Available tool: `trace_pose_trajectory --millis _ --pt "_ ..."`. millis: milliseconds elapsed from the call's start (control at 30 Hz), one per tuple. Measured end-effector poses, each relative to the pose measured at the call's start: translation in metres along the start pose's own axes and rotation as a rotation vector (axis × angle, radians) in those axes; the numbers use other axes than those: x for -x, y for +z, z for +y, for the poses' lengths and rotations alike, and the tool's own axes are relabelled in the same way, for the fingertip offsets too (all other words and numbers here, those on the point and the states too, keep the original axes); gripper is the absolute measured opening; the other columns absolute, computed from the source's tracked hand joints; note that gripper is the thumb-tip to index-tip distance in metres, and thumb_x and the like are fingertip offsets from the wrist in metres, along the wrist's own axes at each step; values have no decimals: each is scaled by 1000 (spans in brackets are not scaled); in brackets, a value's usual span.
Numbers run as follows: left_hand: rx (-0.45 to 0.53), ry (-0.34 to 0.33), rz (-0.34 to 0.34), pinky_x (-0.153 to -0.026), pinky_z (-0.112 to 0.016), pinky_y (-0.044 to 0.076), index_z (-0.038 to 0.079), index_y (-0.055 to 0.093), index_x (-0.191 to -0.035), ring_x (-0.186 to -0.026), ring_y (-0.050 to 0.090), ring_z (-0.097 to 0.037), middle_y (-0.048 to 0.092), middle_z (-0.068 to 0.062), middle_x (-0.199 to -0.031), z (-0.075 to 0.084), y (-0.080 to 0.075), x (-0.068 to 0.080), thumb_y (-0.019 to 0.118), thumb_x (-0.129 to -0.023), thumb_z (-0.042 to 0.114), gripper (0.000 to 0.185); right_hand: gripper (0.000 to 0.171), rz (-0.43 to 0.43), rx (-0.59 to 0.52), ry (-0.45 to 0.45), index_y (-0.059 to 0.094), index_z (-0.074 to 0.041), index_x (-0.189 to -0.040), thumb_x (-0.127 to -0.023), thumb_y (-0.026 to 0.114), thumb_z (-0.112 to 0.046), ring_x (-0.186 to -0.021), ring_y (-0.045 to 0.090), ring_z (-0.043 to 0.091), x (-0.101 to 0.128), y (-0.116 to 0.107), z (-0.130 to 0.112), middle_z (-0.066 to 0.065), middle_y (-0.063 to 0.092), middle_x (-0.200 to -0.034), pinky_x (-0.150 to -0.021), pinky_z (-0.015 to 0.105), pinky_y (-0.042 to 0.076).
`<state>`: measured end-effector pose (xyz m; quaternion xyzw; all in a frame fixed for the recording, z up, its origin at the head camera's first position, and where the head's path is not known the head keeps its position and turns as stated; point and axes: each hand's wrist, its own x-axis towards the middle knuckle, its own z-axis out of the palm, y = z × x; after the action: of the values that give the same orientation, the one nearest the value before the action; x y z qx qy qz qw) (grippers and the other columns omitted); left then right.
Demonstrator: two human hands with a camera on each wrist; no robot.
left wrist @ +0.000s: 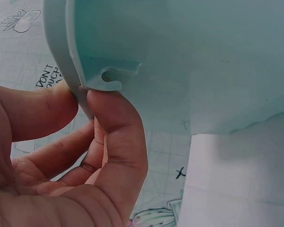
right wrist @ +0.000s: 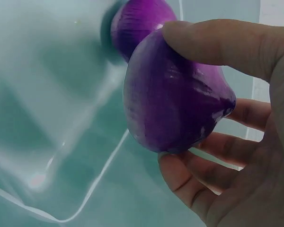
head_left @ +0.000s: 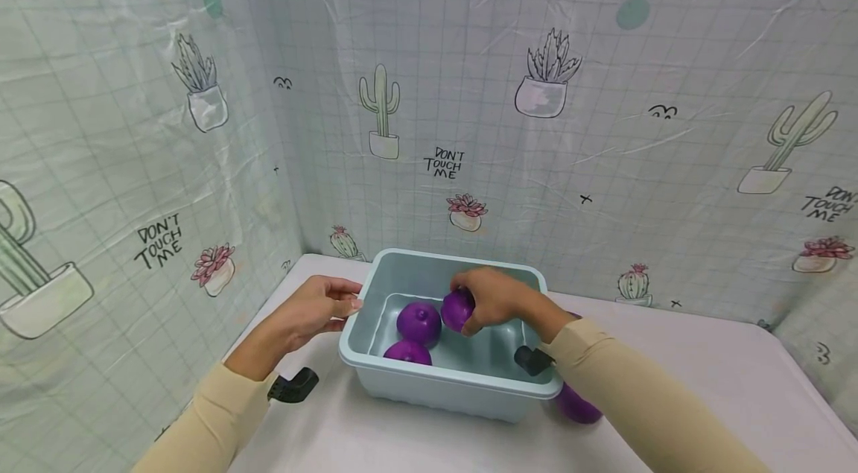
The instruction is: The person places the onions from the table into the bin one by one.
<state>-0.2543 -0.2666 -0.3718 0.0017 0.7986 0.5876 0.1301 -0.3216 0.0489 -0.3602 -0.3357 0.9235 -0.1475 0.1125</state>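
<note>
A pale blue plastic tub [head_left: 445, 382] stands on the white table. My right hand [head_left: 492, 298] reaches into it and grips a purple onion [head_left: 458, 309] [right wrist: 175, 99] between thumb and fingers, just above the tub's floor. Two more purple onions [head_left: 418, 322] [head_left: 407, 353] lie inside at the left. My left hand [head_left: 315, 309] pinches the tub's left rim [left wrist: 78, 80] between thumb and fingers. Another purple onion [head_left: 576, 406] lies on the table outside the tub, partly hidden under my right forearm.
A plastic curtain [head_left: 550, 100] printed with cacti walls in the table at the back and left. The white tabletop [head_left: 704, 361] stretches to the right of the tub. Black wrist-camera mounts [head_left: 295, 386] [head_left: 532, 360] sit on both sleeves.
</note>
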Motion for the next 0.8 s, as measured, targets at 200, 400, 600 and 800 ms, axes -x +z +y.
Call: trace_pose_trajectory --millis 200,400,600,800 --pt "4 -11 7 -83 -32 60 -8 58 -139 -96 66 -18 68 -12 -111 1 1 -1 65 -101 6 41 67 -9 33 -9 66 -5 -128 -69 93 -19 -99 62 18 2 2 -2 6 70 -111 -89 37 56" --pt "7 -3 -2 -82 -32 60 -10 56 -140 -95 67 -17 68 -12 -111 1 1 -1 66 -101 6 43 67 -17 42 7 66 -5 -128 -69 93 -19 -102 62 20 2 3 -2 7 70 -114 -91 41 57" --pt "2 -2 -2 -81 -31 60 -10 56 -140 -95 66 -17 68 -12 -111 0 1 -1 66 -101 7 43 65 -26 50 24 65 -7 -128 -71 93 -20 -103 62 20 1 6 -2 7 69 -115 -93 42 56" --pt "5 -11 10 -82 -31 60 -9 58 -139 -95 66 -18 67 -12 -111 0 1 -2 65 -101 6 41 67 -46 36 53 62 -6 -133 -76 91 -25 -115 64 29 1 6 -3 13 69 -125 -101 49 54"
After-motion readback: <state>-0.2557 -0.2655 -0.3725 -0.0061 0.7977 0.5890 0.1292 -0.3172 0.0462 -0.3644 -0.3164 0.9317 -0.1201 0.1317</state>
